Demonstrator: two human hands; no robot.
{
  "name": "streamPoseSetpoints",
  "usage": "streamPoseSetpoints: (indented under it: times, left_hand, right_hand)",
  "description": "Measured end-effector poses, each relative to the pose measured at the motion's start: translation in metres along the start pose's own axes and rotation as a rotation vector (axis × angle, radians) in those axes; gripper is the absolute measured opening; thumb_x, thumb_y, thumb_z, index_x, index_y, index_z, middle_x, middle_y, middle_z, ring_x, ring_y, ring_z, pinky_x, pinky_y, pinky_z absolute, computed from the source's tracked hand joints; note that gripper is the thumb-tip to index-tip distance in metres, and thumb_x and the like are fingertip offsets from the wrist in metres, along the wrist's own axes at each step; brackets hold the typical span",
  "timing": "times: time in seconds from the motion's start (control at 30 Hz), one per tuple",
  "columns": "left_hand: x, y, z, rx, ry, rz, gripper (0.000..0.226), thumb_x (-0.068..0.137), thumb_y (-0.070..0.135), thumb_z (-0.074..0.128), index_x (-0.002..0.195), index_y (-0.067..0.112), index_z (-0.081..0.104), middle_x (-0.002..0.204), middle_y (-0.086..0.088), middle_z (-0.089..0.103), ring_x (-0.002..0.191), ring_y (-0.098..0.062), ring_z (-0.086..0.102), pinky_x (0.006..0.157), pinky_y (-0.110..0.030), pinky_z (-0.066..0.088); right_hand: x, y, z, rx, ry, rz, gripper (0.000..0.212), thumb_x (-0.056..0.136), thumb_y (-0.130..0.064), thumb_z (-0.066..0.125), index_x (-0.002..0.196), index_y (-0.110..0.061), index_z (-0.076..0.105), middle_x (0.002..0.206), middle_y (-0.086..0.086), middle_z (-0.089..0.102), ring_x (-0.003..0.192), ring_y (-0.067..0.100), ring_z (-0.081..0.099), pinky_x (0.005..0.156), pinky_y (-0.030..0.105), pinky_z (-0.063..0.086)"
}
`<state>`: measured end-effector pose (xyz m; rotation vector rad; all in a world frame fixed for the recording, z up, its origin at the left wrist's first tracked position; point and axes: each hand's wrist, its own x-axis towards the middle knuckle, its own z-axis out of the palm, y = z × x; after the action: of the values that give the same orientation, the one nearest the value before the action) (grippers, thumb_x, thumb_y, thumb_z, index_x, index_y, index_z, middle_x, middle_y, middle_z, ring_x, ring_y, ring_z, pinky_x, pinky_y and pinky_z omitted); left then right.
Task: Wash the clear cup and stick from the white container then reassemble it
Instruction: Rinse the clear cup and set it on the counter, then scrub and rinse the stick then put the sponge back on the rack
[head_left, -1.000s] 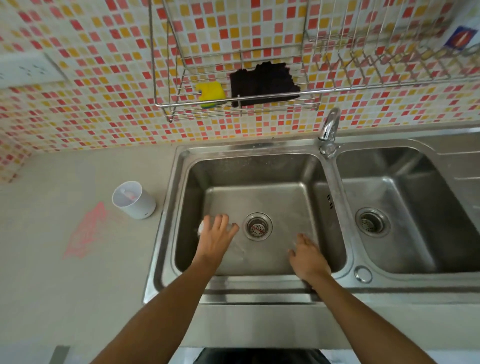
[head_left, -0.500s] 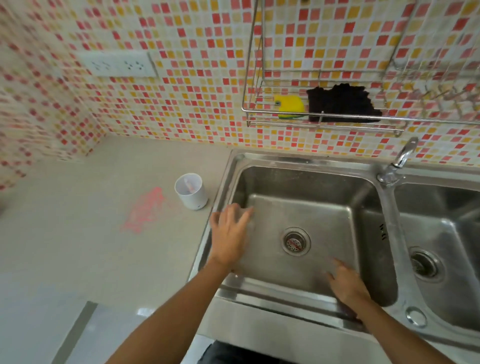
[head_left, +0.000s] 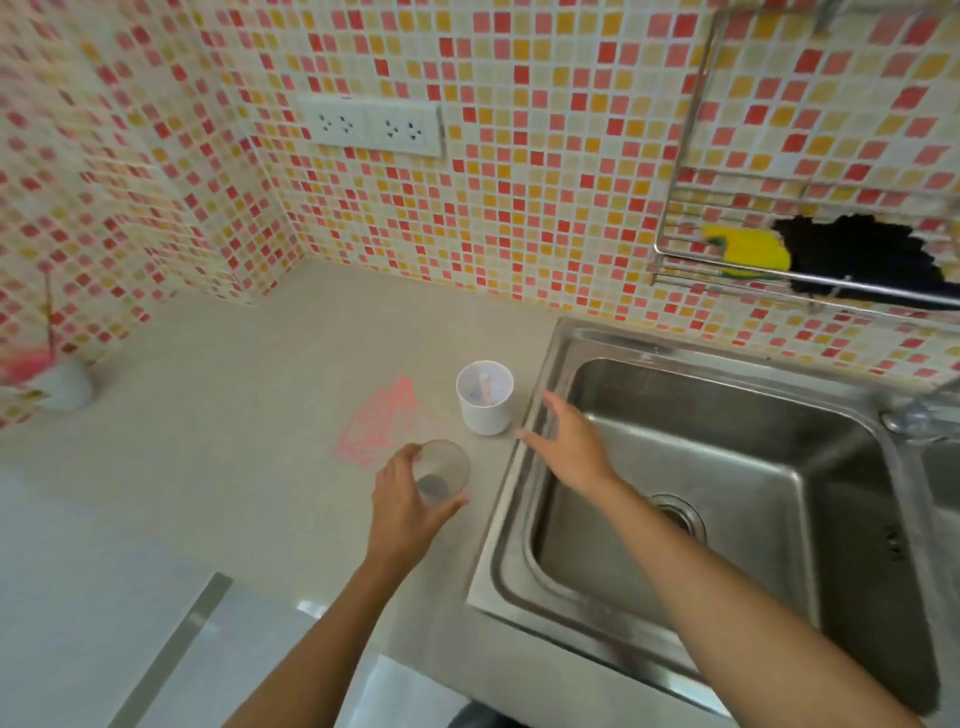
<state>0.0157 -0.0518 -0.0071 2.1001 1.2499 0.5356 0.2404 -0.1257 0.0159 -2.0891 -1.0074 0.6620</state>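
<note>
My left hand (head_left: 402, 501) grips a small clear cup (head_left: 440, 472) above the counter, its mouth turned toward me. The white container (head_left: 485, 397) stands upright on the counter just left of the sink rim, with a pale stick (head_left: 485, 384) leaning inside it. My right hand (head_left: 569, 441) hovers with fingers spread over the sink's left rim, fingertips a short way right of the white container and not touching it.
A steel sink (head_left: 727, 499) with a drain fills the right side. A wall rack (head_left: 810, 260) holds a yellow sponge (head_left: 748, 252) and a black cloth. A red stain (head_left: 382, 423) marks the counter. A white pot (head_left: 62, 384) sits far left.
My left hand has lifted out of the sink basin to the counter and now holds the clear cup. My right hand has moved from the basin's front up to its left rim. The view swung left.
</note>
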Motion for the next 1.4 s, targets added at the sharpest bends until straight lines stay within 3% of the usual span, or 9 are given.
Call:
streamPoseSetpoints:
  times: [0.17,0.33,0.47,0.53,0.63,0.77,1.0,1.27,1.4]
  left_hand:
    - [0.003,-0.019,-0.006,0.000,-0.064,-0.011,0.098,0.064,0.049,0.083,0.138,0.010,0.033,0.133,-0.007,0.050,0.120,-0.027,0.049,0.099,-0.044,0.044]
    - [0.014,-0.018,-0.025,-0.068,-0.051,0.001,0.096,0.074,0.068,0.060,0.146,0.015,0.024,0.142,-0.003,0.043,0.130,-0.020,0.041,0.109,-0.045,0.035]
    - [0.060,-0.003,-0.032,-0.006,0.049,0.199,0.045,0.095,0.039,0.048,0.133,0.014,0.049,0.132,-0.004,0.054,0.124,-0.024,0.046,0.106,-0.032,0.033]
    - [0.089,0.011,-0.027,0.075,0.030,0.331,0.030,0.097,0.019,0.048,0.125,0.014,0.058,0.124,-0.006,0.060,0.117,-0.027,0.050,0.102,-0.035,0.038]
    - [0.122,0.030,-0.016,0.169,-0.077,0.474,0.031,0.095,0.011,0.052,0.124,0.014,0.061,0.118,-0.007,0.063,0.106,-0.028,0.053,0.095,-0.034,0.040]
    - [0.151,0.045,-0.006,0.292,-0.244,0.576,0.040,0.092,0.028,0.040,0.123,0.020,0.063,0.111,-0.007,0.066,0.097,-0.030,0.057,0.086,-0.042,0.047]
    - [0.167,0.046,0.004,0.241,-0.281,0.696,0.030,0.091,0.024,0.046,0.101,0.012,0.072,0.092,-0.007,0.072,0.082,-0.029,0.063,0.078,-0.042,0.049]
    - [0.163,0.050,-0.006,0.174,-0.131,0.707,0.030,0.089,0.023,0.045,0.091,0.010,0.072,0.087,-0.007,0.073,0.077,-0.029,0.065,0.074,-0.034,0.050]
    - [0.173,0.069,-0.024,0.125,-0.047,0.659,0.022,0.091,0.024,0.055,0.097,0.012,0.072,0.093,-0.004,0.073,0.083,-0.025,0.066,0.079,-0.033,0.047]
  right_hand:
    - [0.026,-0.034,0.018,0.025,-0.015,-0.071,0.074,0.075,-0.022,0.080,0.137,-0.009,0.041,0.137,0.008,0.051,0.124,0.022,0.047,0.089,0.016,0.029]
    - [0.043,-0.038,0.031,0.011,-0.063,-0.045,0.095,0.071,-0.041,0.080,0.147,-0.021,0.027,0.147,0.002,0.042,0.132,0.021,0.041,0.105,0.032,0.033]
    - [0.051,-0.037,0.033,0.055,-0.057,-0.011,0.088,0.062,-0.042,0.085,0.134,-0.031,0.035,0.129,-0.005,0.053,0.114,0.020,0.053,0.092,0.031,0.045]
    - [0.054,-0.037,0.034,0.056,-0.064,-0.012,0.083,0.059,-0.042,0.087,0.126,-0.033,0.037,0.120,-0.007,0.055,0.106,0.017,0.055,0.087,0.031,0.048]
    - [0.056,-0.037,0.036,0.074,-0.057,-0.011,0.079,0.060,-0.037,0.088,0.121,-0.033,0.038,0.115,-0.008,0.056,0.101,0.015,0.056,0.087,0.031,0.050]
    - [0.058,-0.032,0.036,0.122,-0.063,-0.006,0.081,0.059,-0.030,0.090,0.122,-0.028,0.039,0.112,-0.009,0.058,0.101,0.012,0.058,0.088,0.031,0.050]
    - [0.060,-0.030,0.039,0.139,-0.053,0.008,0.083,0.059,-0.035,0.089,0.124,-0.033,0.037,0.121,-0.006,0.056,0.107,0.016,0.058,0.091,0.038,0.053]
    - [0.058,-0.029,0.045,0.171,-0.020,0.048,0.089,0.052,-0.041,0.089,0.123,-0.035,0.037,0.121,-0.007,0.055,0.107,0.017,0.057,0.089,0.040,0.053]
    - [0.053,-0.035,0.036,0.066,-0.048,0.053,0.110,0.060,-0.028,0.089,0.144,-0.029,0.019,0.148,-0.001,0.034,0.134,0.022,0.038,0.107,0.037,0.038]
